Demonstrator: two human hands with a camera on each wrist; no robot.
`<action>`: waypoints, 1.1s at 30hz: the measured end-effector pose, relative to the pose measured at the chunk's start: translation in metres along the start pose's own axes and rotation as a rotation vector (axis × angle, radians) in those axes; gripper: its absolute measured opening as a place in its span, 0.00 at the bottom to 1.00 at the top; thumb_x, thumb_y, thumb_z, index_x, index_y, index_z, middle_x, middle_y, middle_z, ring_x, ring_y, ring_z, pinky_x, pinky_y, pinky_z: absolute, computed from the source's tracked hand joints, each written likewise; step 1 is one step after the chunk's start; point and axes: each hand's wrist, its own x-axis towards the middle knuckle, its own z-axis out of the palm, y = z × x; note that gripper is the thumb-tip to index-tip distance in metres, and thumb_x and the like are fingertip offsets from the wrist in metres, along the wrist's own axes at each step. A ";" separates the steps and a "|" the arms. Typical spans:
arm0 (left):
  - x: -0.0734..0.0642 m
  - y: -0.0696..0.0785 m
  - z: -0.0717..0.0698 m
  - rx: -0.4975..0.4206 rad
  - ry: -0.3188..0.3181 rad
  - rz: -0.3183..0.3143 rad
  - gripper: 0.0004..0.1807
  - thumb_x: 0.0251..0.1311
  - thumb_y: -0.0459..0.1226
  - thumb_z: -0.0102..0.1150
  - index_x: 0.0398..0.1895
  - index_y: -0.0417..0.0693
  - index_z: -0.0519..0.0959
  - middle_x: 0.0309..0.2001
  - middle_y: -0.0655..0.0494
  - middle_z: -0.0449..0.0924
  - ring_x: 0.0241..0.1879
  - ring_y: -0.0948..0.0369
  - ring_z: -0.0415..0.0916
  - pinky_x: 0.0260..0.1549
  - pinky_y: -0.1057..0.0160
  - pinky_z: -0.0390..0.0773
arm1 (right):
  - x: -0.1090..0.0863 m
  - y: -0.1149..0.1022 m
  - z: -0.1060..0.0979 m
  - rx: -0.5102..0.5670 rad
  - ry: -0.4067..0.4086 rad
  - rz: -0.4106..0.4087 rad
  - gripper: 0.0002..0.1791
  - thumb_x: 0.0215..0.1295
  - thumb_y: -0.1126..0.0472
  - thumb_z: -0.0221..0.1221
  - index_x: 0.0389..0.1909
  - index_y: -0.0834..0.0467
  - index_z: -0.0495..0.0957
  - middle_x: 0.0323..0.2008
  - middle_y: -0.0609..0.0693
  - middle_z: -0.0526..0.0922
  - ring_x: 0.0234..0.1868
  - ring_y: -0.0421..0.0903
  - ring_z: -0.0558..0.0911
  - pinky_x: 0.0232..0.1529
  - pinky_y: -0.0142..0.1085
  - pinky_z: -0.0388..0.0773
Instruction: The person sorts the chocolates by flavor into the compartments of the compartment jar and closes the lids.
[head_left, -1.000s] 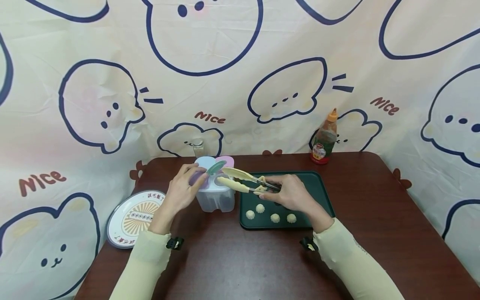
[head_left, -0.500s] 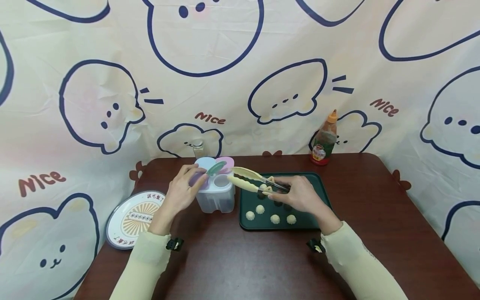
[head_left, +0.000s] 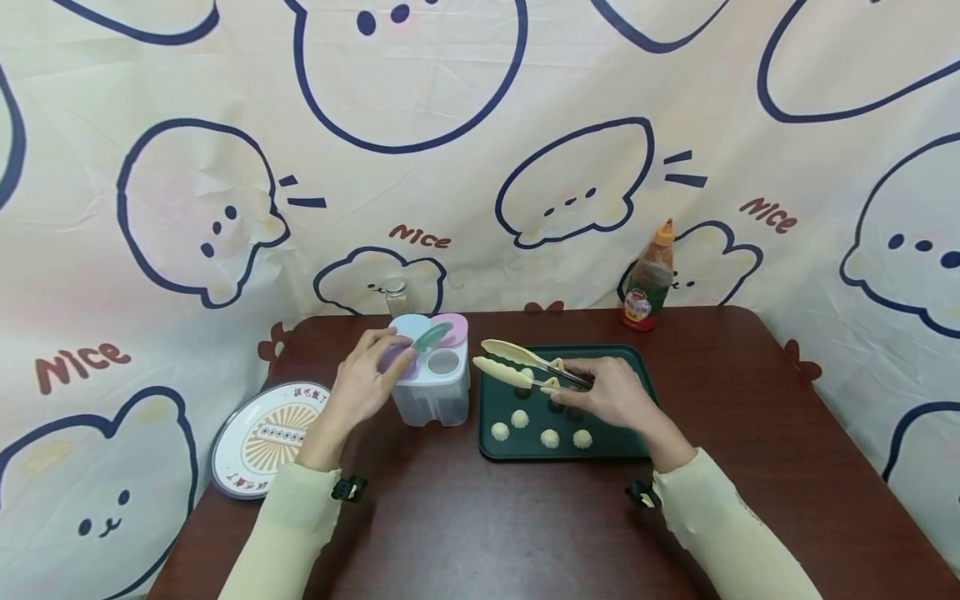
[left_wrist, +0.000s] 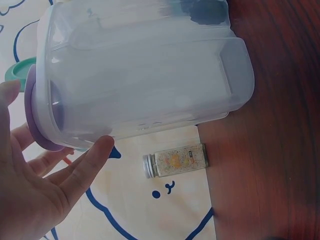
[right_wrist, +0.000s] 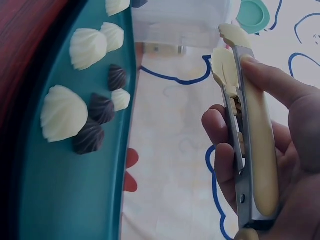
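My left hand (head_left: 365, 371) holds the top of a clear four-lidded storage box (head_left: 432, 400), fingers and thumb about its purple lid (left_wrist: 34, 112). Close to the thumb, the raised green lid (head_left: 432, 336) stands beside an uncovered round opening (head_left: 443, 362). A dark piece (left_wrist: 209, 11) shows through the box wall in the left wrist view. My right hand (head_left: 607, 390) grips yellow-tipped kitchen tongs (right_wrist: 255, 135), their tips apart with nothing between them, over the dark green tray (head_left: 525, 450). White swirled pieces (right_wrist: 64, 113) and dark swirled pieces (right_wrist: 89, 136) lie on that tray.
A round patterned plate (head_left: 272, 437) lies at the left table edge. Behind the box stands a small glass seasoning jar (left_wrist: 180, 161). A sauce bottle (head_left: 648, 279) with an orange cap is at the back right, before the printed cloth (head_left: 465, 200).
My right hand has drawn the tongs rightward, from over the box's round opening to over the tray. The left hand, box and green lid have kept their places.
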 end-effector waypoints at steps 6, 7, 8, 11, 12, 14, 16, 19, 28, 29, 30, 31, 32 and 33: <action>-0.001 0.000 0.000 -0.002 0.008 0.003 0.32 0.68 0.66 0.41 0.63 0.59 0.75 0.73 0.50 0.63 0.71 0.42 0.63 0.66 0.29 0.60 | -0.001 0.010 0.003 0.005 -0.017 0.016 0.30 0.56 0.43 0.70 0.58 0.52 0.82 0.20 0.42 0.77 0.21 0.39 0.71 0.20 0.31 0.62; -0.001 0.000 0.000 -0.002 0.011 0.003 0.32 0.68 0.66 0.42 0.63 0.59 0.75 0.73 0.50 0.63 0.71 0.42 0.63 0.66 0.30 0.61 | -0.002 0.012 0.004 0.002 -0.021 0.018 0.30 0.57 0.43 0.70 0.59 0.52 0.81 0.20 0.42 0.77 0.21 0.39 0.71 0.20 0.31 0.62; -0.001 0.000 0.000 -0.001 0.013 0.004 0.32 0.68 0.66 0.42 0.62 0.59 0.75 0.73 0.50 0.63 0.71 0.42 0.63 0.66 0.30 0.61 | -0.002 0.014 0.004 -0.002 -0.027 0.022 0.31 0.57 0.43 0.70 0.59 0.52 0.81 0.19 0.43 0.76 0.20 0.40 0.70 0.19 0.31 0.61; -0.001 0.001 0.000 -0.001 0.020 0.008 0.32 0.68 0.66 0.42 0.62 0.58 0.76 0.72 0.49 0.64 0.71 0.41 0.64 0.66 0.30 0.60 | -0.003 0.020 0.006 -0.024 -0.038 0.035 0.32 0.56 0.42 0.70 0.60 0.52 0.81 0.17 0.43 0.74 0.18 0.40 0.67 0.18 0.31 0.59; -0.001 0.001 0.001 0.000 0.021 0.009 0.32 0.68 0.66 0.42 0.62 0.58 0.76 0.72 0.49 0.64 0.71 0.41 0.64 0.66 0.30 0.60 | -0.004 0.022 0.007 -0.032 -0.043 0.040 0.32 0.56 0.42 0.70 0.60 0.51 0.81 0.17 0.43 0.74 0.17 0.40 0.67 0.18 0.32 0.59; -0.001 0.001 0.001 0.000 0.022 0.010 0.32 0.68 0.66 0.42 0.62 0.58 0.76 0.72 0.49 0.64 0.70 0.41 0.64 0.66 0.29 0.60 | -0.004 0.026 0.008 -0.047 -0.053 0.048 0.32 0.56 0.41 0.70 0.60 0.51 0.81 0.17 0.43 0.74 0.18 0.41 0.66 0.19 0.32 0.58; 0.000 0.000 0.001 0.001 0.022 0.010 0.32 0.68 0.66 0.42 0.62 0.58 0.76 0.72 0.49 0.64 0.70 0.42 0.64 0.66 0.29 0.60 | -0.005 0.029 0.009 -0.058 -0.061 0.058 0.32 0.55 0.41 0.70 0.60 0.51 0.81 0.18 0.43 0.74 0.18 0.41 0.66 0.19 0.33 0.59; 0.000 0.000 0.001 0.003 0.021 0.011 0.32 0.68 0.66 0.42 0.62 0.58 0.75 0.72 0.50 0.64 0.70 0.42 0.64 0.66 0.29 0.59 | -0.005 0.032 0.010 -0.072 -0.069 0.076 0.32 0.55 0.40 0.71 0.59 0.51 0.82 0.20 0.44 0.75 0.20 0.42 0.67 0.20 0.34 0.60; 0.000 0.000 0.001 -0.002 0.017 0.010 0.32 0.68 0.66 0.42 0.63 0.58 0.75 0.72 0.50 0.64 0.71 0.42 0.64 0.66 0.28 0.57 | -0.006 0.041 0.012 -0.119 -0.079 0.110 0.33 0.53 0.41 0.72 0.58 0.52 0.82 0.40 0.50 0.87 0.27 0.43 0.71 0.23 0.36 0.62; 0.000 0.000 0.001 -0.001 0.017 0.009 0.32 0.68 0.66 0.42 0.63 0.58 0.75 0.72 0.50 0.64 0.71 0.42 0.64 0.66 0.28 0.57 | -0.006 0.042 0.012 -0.128 -0.080 0.109 0.33 0.53 0.41 0.72 0.58 0.52 0.83 0.41 0.51 0.88 0.28 0.43 0.72 0.23 0.36 0.62; 0.000 0.001 0.001 -0.001 0.017 0.008 0.32 0.68 0.66 0.42 0.63 0.58 0.75 0.72 0.50 0.64 0.71 0.42 0.64 0.66 0.28 0.57 | -0.006 0.043 0.012 -0.136 -0.080 0.109 0.33 0.53 0.41 0.72 0.57 0.52 0.83 0.43 0.51 0.88 0.29 0.43 0.72 0.23 0.35 0.62; 0.000 0.001 0.001 0.000 0.018 0.008 0.32 0.68 0.66 0.42 0.63 0.58 0.75 0.72 0.50 0.64 0.71 0.42 0.64 0.66 0.28 0.57 | -0.006 0.044 0.012 -0.144 -0.082 0.108 0.33 0.53 0.41 0.72 0.57 0.52 0.83 0.45 0.52 0.88 0.30 0.44 0.73 0.23 0.35 0.63; 0.000 0.001 0.001 0.000 0.018 0.007 0.32 0.68 0.66 0.42 0.63 0.58 0.75 0.72 0.49 0.64 0.71 0.42 0.64 0.66 0.28 0.57 | -0.006 0.044 0.012 -0.147 -0.082 0.106 0.33 0.53 0.41 0.72 0.57 0.52 0.83 0.46 0.52 0.88 0.31 0.44 0.73 0.23 0.35 0.62; 0.000 0.001 0.001 0.001 0.018 0.007 0.32 0.68 0.66 0.42 0.63 0.58 0.75 0.72 0.49 0.64 0.71 0.42 0.64 0.66 0.28 0.57 | -0.007 0.045 0.012 -0.150 -0.084 0.105 0.32 0.53 0.41 0.72 0.57 0.52 0.83 0.47 0.53 0.88 0.31 0.44 0.74 0.23 0.35 0.62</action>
